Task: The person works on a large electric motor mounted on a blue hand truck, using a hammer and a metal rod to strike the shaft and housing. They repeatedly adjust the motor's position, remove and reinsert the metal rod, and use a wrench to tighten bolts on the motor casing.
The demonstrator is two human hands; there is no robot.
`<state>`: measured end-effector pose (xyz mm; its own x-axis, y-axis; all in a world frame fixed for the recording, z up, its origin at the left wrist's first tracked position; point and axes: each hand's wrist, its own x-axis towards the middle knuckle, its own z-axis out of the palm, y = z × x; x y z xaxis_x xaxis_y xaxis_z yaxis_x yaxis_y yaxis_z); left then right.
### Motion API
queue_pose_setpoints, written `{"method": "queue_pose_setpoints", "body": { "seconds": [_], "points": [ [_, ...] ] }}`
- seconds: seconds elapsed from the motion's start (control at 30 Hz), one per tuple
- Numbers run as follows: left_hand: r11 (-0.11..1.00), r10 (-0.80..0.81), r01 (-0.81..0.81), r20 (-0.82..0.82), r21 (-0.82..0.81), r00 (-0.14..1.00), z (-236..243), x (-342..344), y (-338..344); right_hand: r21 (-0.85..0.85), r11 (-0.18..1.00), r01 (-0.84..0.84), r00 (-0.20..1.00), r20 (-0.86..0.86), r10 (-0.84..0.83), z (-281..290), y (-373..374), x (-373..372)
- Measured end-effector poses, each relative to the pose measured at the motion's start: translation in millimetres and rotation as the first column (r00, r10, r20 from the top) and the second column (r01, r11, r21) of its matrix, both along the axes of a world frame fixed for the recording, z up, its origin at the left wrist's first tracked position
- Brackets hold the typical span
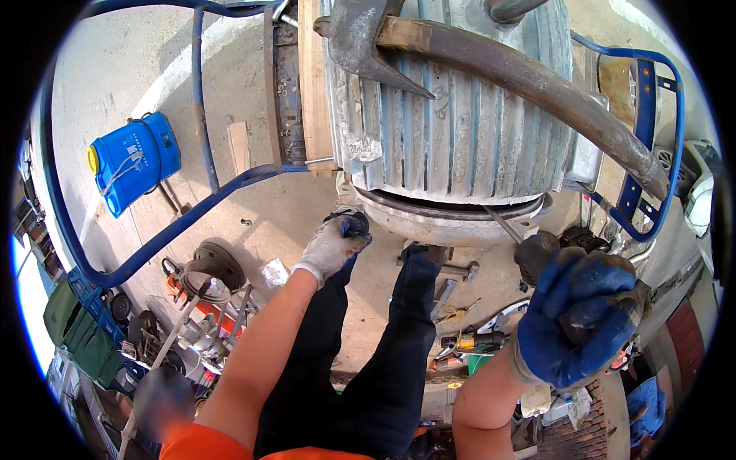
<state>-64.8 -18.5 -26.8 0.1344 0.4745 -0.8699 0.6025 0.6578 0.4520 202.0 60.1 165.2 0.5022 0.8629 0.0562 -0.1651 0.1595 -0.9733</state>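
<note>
A large grey finned motor housing (460,138) stands before me, with a dark gap between it and its round metal end cover (437,228). My left hand (337,241), in a pale glove with a dark blue palm, is curled closed by the cover's left rim; its fingers hide whatever is in them. My right hand (579,318), in a blue-coated glove, grips a tool with a thick dark body (537,257). Its thin metal rod (502,224) reaches into the gap near the right side. The grip's far end is hidden by the glove.
Across the housing lies a heavy pick-like tool (368,46) with a long curved handle. Blue tubular rails (207,199) flank it. On the ground are a blue tank (138,161), a round metal part (215,268), a hammer (460,270) and a yellow-and-black power tool (475,340).
</note>
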Motion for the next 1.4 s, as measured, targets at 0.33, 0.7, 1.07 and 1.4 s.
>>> {"method": "queue_pose_setpoints", "body": {
  "seconds": [0.33,0.7,1.07,1.4],
  "points": [
    [0.983,0.182,-0.165,-0.455,0.078,0.871,-115,-141,62,-0.202,0.93,0.307,0.931,0.268,-0.249,56,-106,73],
    [0.956,0.235,-0.066,-0.617,0.284,0.751,-135,-97,50,-0.479,0.878,-0.019,0.893,-0.402,-0.2,29,-110,-22],
    [0.938,-0.27,0.346,-0.626,-0.001,0.732,-157,-127,78,-0.609,0.786,0.111,0.844,-0.36,-0.397,21,-99,-50],
    [0.865,-0.376,0.502,-0.633,0.023,0.677,-157,-130,88,-0.627,0.76,0.173,0.862,-0.276,-0.424,22,-97,-71]
  ]
}}
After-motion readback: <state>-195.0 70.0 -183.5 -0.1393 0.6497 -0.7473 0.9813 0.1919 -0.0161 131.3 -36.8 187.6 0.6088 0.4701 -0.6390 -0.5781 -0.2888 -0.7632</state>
